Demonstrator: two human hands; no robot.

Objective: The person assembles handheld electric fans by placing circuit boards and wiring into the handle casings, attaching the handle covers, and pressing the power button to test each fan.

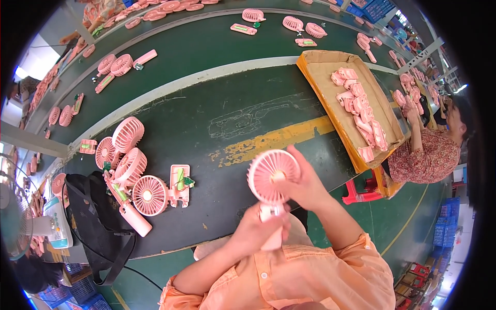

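A pink handheld fan (pixel 266 173) is held up in front of me over the near edge of the table. My left hand (pixel 252 227) is closed around its handle. My right hand (pixel 305 182) grips the right side of the round fan head, its thumb lying across the front grille. To the left lies a group of pink fan parts: a round fan head (pixel 150 195), more heads stacked behind it, a handle (pixel 135 219), and an opened handle shell (pixel 180 185) with a green circuit board.
A cardboard tray (pixel 310 82) of pink plastic shells stands at the right. A black bag (pixel 95 217) hangs at the table's left edge. Beyond a pale rail, a green conveyor (pixel 196 46) carries fan parts. A co-worker (pixel 426 155) sits at right, near a red stool (pixel 361 191).
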